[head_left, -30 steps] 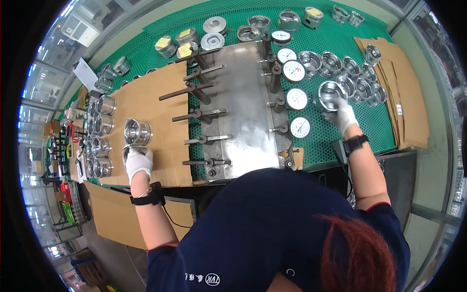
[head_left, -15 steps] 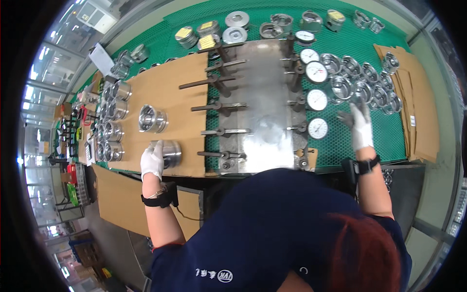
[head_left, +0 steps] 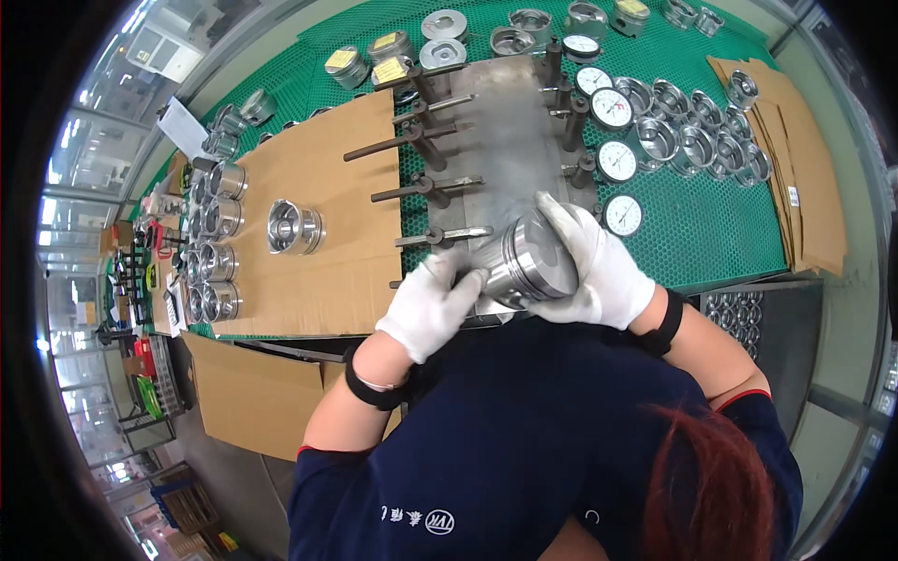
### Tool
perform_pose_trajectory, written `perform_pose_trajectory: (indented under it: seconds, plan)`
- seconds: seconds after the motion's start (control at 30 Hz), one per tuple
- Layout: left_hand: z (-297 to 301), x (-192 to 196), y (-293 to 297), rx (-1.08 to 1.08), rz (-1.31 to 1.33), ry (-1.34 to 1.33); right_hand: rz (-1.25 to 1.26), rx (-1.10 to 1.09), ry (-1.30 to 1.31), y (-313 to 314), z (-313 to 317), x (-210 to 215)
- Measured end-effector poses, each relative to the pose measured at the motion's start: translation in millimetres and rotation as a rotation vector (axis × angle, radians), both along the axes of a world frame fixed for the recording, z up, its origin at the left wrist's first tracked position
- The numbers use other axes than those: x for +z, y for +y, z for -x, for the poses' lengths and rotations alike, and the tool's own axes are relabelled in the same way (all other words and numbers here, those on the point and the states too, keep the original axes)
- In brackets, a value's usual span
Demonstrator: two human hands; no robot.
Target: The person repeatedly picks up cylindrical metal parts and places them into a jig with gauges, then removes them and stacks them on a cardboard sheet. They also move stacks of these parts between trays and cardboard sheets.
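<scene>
Over the near end of the flat steel plate, both gloved hands hold a shiny metal piston, tilted, with its flat crown and ring grooves toward the right. My left hand grips its left part, slightly blurred, fingers closed around the skirt. My right hand wraps the crown end, with its thumb side and fingers on either side of the flat face. A second piston lies on its side on the brown cardboard to the left.
Posts with rods line the plate's left edge; dial gauges line its right. More pistons cluster on the green mat, and others stand at far left. Folded cardboard lies at far right.
My left hand has lifted the nearer piston off the cardboard and brought it rightward over the plate. My right hand has come in from the piston cluster and now grips it too.
</scene>
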State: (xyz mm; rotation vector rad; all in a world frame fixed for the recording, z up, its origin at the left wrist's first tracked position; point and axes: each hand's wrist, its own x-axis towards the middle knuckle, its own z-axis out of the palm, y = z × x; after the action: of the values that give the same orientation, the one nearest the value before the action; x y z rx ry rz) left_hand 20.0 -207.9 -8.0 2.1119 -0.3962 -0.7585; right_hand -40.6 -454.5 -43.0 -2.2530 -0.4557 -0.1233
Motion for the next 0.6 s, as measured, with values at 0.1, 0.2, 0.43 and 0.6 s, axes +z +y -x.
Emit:
perform_pose_trajectory:
  seconds: [0.1, 0.2, 0.43, 0.6]
  plan:
    - [0, -34, -6, -0.157, 0.118, -0.56, 0.221, -0.058, 0.045, 7, -10, 8]
    - [1, -44, -20, -0.218, 0.045, -0.726, 0.267, -0.048, -0.011, 8, -11, 5]
    - [-10, -58, -37, -0.183, 0.047, -0.958, -0.147, -0.136, 0.146, -11, 22, -14]
    - [-21, -70, -46, -0.142, 0.158, -0.811, -0.703, -0.216, 0.944, -2, 27, -28]
